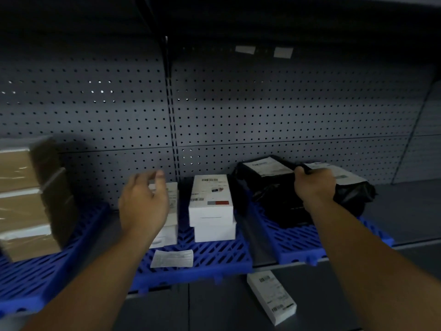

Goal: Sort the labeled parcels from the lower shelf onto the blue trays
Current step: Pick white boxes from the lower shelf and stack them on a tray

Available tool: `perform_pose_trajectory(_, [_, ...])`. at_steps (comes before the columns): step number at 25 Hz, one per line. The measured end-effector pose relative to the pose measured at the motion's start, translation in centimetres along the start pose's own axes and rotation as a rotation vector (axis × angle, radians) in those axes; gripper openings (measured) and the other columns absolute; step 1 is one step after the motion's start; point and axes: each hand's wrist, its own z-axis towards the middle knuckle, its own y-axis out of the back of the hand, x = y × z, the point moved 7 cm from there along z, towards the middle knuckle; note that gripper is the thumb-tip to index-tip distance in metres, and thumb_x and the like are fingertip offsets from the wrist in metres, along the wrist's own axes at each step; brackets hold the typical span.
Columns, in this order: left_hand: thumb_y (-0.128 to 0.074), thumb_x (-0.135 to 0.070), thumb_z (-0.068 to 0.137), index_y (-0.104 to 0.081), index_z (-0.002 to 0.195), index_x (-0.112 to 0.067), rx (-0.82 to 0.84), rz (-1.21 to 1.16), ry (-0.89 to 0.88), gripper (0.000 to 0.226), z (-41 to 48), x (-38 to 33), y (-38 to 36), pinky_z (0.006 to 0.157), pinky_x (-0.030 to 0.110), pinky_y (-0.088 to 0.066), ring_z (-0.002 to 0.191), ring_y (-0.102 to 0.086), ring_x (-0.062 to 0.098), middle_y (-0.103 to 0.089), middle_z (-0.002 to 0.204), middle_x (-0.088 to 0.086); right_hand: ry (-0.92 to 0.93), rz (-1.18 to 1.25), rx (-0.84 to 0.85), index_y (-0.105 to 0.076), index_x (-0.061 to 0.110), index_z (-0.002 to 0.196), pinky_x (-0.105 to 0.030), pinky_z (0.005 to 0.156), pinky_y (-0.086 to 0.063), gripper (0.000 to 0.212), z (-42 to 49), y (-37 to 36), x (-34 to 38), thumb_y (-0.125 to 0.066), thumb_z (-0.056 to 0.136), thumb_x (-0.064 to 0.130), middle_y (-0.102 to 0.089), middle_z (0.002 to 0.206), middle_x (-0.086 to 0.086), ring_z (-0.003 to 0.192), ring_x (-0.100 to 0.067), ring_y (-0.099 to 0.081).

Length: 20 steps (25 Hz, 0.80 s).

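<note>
Three blue trays lie side by side on the shelf: left (35, 278), middle (214, 261), right (298, 244). My right hand (315, 185) grips a black bagged parcel (353, 187) with a white label, on top of other black bags (269, 185) on the right tray. My left hand (143, 201) hovers open in front of a stack of white boxes (170, 225) on the middle tray. Beside it stand two more stacked white labeled boxes (211, 206). A white labeled box (272, 297) lies on the lower shelf below.
Taped brown cardboard boxes (28, 201) are stacked on the left tray. A loose paper label (173, 258) lies on the middle tray's front. A grey pegboard wall (238, 111) backs the shelf. Bare grey shelf (410, 206) extends right of the trays.
</note>
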Motion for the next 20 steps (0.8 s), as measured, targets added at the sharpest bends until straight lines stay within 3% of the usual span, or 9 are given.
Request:
perform_pose_trajectory(3, [-0.042, -0.043, 0.105, -0.066, 0.123, -0.014, -0.001, -0.031, -0.049, 0.042, -1.1, -3.6, -2.6, 0.102, 0.053, -0.046, 0.116, -0.057, 0.031, -0.062, 0.124, 0.009, 0.034, -0.019, -0.019, -0.044, 0.009, 0.058, -0.023, 0.046, -0.030, 0.048, 2.0, 1.4, -0.4, -0.064, 0.098, 0.025, -0.047, 0.055, -0.009, 0.047, -0.021, -0.046])
perform_pose_trajectory(7, [-0.041, -0.045, 0.106, -0.069, 0.112, -0.013, 0.015, -0.032, -0.044, 0.042, -2.4, -6.6, -5.9, 0.099, 0.053, -0.046, 0.111, -0.058, 0.030, -0.061, 0.118, 0.007, 0.080, -0.127, 0.028, -0.051, 0.006, 0.066, -0.024, 0.046, -0.030, 0.043, 3.1, 1.7, -1.9, -0.057, 0.101, 0.031, -0.052, 0.059, -0.009, 0.048, -0.023, -0.049])
perform_pose_trajectory(10, [-0.040, -0.046, 0.105, -0.070, 0.115, -0.016, 0.022, -0.008, -0.014, 0.043, -3.2, -6.9, -7.2, 0.103, 0.049, -0.043, 0.114, -0.056, 0.028, -0.058, 0.116, 0.000, 0.127, -0.254, 0.077, -0.063, 0.003, 0.085, -0.030, 0.057, -0.041, 0.043, 2.5, 1.5, -2.4, -0.046, 0.102, 0.038, -0.065, 0.080, -0.016, 0.064, -0.031, -0.061])
perform_pose_trajectory(13, [-0.041, -0.043, 0.106, -0.071, 0.116, -0.016, 0.023, 0.005, -0.039, 0.042, -3.8, -6.9, -7.3, 0.105, 0.050, -0.041, 0.113, -0.055, 0.027, -0.053, 0.111, -0.004, 0.188, -0.317, 0.049, -0.066, 0.002, 0.094, -0.036, 0.068, -0.044, 0.045, 1.8, 1.4, -2.4, -0.040, 0.103, 0.038, -0.063, 0.088, -0.015, 0.075, -0.033, -0.061])
perform_pose_trajectory(20, [-0.042, -0.042, 0.106, -0.071, 0.110, -0.014, -0.001, 0.034, -0.026, 0.040, -3.5, -5.8, -5.3, 0.103, 0.054, -0.043, 0.113, -0.056, 0.027, -0.062, 0.121, 0.006, 0.195, -0.368, 0.015, -0.057, 0.004, 0.082, -0.039, 0.072, -0.047, 0.035, 1.5, 1.8, -2.2, -0.040, 0.104, 0.026, -0.059, 0.083, -0.017, 0.071, -0.033, -0.056])
